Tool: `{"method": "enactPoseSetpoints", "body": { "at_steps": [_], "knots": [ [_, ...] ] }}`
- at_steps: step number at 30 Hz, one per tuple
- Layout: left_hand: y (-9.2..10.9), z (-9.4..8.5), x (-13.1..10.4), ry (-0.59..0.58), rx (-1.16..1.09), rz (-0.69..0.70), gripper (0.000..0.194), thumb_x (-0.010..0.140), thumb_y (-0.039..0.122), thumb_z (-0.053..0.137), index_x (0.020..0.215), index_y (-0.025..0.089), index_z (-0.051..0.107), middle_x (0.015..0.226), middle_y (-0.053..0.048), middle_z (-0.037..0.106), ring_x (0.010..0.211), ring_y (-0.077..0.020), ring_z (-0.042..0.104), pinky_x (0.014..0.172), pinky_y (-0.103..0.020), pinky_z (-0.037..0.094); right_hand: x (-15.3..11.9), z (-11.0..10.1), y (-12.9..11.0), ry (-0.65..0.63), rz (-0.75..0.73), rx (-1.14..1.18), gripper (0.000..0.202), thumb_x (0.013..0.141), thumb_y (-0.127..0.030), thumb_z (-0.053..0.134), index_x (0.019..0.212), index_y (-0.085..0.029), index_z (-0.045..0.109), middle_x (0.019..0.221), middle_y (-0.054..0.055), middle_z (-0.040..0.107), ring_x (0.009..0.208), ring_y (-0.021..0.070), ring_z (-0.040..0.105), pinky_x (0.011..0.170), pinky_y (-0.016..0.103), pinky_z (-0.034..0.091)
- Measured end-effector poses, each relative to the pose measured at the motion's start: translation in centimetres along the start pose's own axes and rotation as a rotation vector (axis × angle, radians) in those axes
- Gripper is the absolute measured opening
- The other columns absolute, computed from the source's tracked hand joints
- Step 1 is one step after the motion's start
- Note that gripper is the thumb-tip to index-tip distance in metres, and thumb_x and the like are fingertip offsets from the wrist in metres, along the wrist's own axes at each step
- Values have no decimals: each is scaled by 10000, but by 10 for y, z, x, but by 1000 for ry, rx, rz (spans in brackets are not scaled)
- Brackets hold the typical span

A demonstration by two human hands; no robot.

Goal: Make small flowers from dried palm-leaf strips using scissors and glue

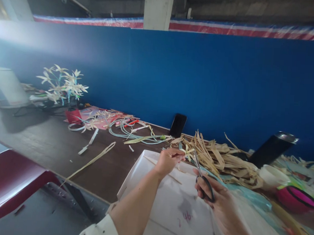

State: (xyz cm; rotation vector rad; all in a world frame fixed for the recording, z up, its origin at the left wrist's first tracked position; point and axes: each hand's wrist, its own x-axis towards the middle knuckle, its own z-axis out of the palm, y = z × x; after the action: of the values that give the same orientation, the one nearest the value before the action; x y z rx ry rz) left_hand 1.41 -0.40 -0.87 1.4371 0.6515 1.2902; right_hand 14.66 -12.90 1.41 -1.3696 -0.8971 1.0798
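Observation:
My left hand (170,161) pinches a small pale flower (188,152) that looks made of dried leaf strips. In my right hand (215,190) is a pair of scissors (206,187) with dark handles, its fingers through the loops. The blades point up and away from me, their tips right at the flower's petals; whether they touch cannot be made out. Below both hands lies a white box lid or board (178,204) with purple handwriting and thin sticks on it.
Dried husk strips (215,156) are heaped behind my hands. A phone (178,125) leans against the blue partition (215,82). A black flask (273,149) and white bowl (273,176) stand right. Left are a flower arrangement (65,85), coiled cord (119,131) and a red chair (14,183).

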Motion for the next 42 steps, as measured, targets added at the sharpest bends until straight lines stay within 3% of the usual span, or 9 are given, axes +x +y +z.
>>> {"method": "enactPoseSetpoints", "body": {
  "at_steps": [20, 42],
  "knots": [
    [3, 1, -2, -9, -17, -47, 170, 675, 258, 639, 767, 131, 707, 687, -53, 665, 610, -125, 570, 570, -230, 458, 0, 1, 0, 19, -18, 27, 453, 615, -428, 742, 1003, -198, 694, 648, 14, 563, 524, 86, 484, 457, 186, 406],
    [0, 1, -2, -20, -26, -43, 218, 680, 322, 657, 781, 136, 708, 698, -62, 670, 627, -142, 592, 571, -240, 467, -1, 1, -1, 54, 8, 17, 490, 598, -434, 756, 1009, -175, 691, 626, 14, 567, 520, 89, 478, 485, 208, 422]
  ]
}}
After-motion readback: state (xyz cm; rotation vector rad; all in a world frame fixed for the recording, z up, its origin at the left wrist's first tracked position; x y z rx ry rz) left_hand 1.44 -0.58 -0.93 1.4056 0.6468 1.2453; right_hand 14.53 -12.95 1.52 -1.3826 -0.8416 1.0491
